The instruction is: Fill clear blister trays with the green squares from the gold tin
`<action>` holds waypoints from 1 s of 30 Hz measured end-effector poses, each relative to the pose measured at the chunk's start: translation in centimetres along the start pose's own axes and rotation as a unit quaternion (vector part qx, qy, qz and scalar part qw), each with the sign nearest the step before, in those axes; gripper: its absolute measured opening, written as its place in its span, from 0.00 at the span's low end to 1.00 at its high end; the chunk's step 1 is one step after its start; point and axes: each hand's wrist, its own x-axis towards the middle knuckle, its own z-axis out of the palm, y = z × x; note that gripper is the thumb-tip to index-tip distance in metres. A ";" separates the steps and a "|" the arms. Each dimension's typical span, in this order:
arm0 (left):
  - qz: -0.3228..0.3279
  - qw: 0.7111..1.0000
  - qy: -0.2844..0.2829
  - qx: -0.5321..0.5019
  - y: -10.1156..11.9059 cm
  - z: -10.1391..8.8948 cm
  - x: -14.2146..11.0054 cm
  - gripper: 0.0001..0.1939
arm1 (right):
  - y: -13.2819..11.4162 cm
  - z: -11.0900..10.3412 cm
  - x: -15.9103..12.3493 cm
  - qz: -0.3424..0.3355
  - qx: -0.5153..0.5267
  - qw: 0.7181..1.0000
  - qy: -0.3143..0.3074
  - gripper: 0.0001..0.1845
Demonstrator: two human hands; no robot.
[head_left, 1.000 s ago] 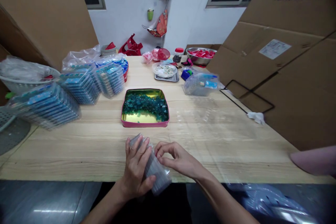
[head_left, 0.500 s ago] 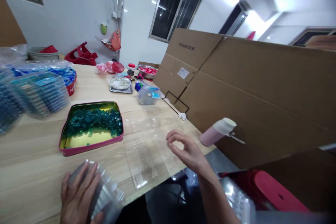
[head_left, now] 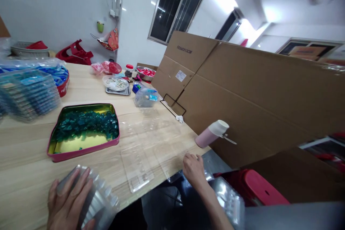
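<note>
My left hand (head_left: 68, 199) lies over a stack of clear plastic trays (head_left: 101, 196) at the table's near edge, fingers across its top and thumb along the near side. My right hand (head_left: 193, 168) is at the table's right edge with its fingers curled in. What is in it, if anything, I cannot make out. Just left of it, a thin clear plastic tray (head_left: 169, 160) lies flat on the table. Another clear plastic tray (head_left: 136, 169) lies nearer the left hand. Beyond the left hand sits a pink-rimmed tin (head_left: 86, 149) holding small dark-green translucent pieces (head_left: 86, 124).
A pink bottle (head_left: 211, 133) leans by a large cardboard sheet (head_left: 242, 104) along the right side. Filled plastic trays (head_left: 29, 93) are stacked at left. A plate (head_left: 115, 83), a plastic bag (head_left: 145, 97) and a wire stand (head_left: 172, 106) are farther back. A red stool (head_left: 265, 187) stands below right.
My right hand has moved down and right to the table edge, its fingers going from a loose ring to a curl. My left hand stays on the stack. The view has swung slightly right.
</note>
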 end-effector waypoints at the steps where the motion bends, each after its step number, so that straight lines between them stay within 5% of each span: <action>1: 0.004 1.000 0.001 -0.002 0.0 0.0 0.1 0.28 | 0.2 0.1 0.0 0.002 -0.006 1.000 -0.010 0.12; 6: 0.019 1.000 0.009 -0.013 0.3 -0.4 0.7 0.28 | 1.4 0.7 2.3 -0.023 0.005 1.000 -0.011 0.11; 10: 0.039 0.999 -0.028 0.010 0.6 -1.1 0.9 0.29 | -1.4 0.0 4.7 -0.028 0.201 0.979 0.038 0.10; 12: 0.040 0.998 -0.045 0.024 0.7 -1.4 1.0 0.30 | -5.1 -1.5 5.1 -0.082 0.387 0.918 0.018 0.11; 15: 0.033 0.997 -0.063 0.034 0.8 -1.5 1.2 0.30 | -11.8 -5.3 4.3 -0.195 0.606 0.762 -0.124 0.13; 18: 0.024 0.996 -0.076 0.034 0.9 -1.6 1.2 0.30 | -17.2 -8.7 3.1 -0.254 0.697 0.612 -0.275 0.15; 20: 0.022 0.996 -0.077 0.030 0.9 -1.7 1.1 0.31 | -19.4 -9.8 2.8 -0.266 0.726 0.541 -0.331 0.15; 23: 0.024 0.997 -0.073 0.027 1.0 -1.7 1.0 0.31 | -20.6 -10.0 2.7 -0.255 0.749 0.489 -0.367 0.16; 30: 0.022 0.997 -0.066 0.020 0.9 -1.5 1.0 0.31 | -20.5 -9.6 2.4 -0.206 0.760 0.476 -0.391 0.16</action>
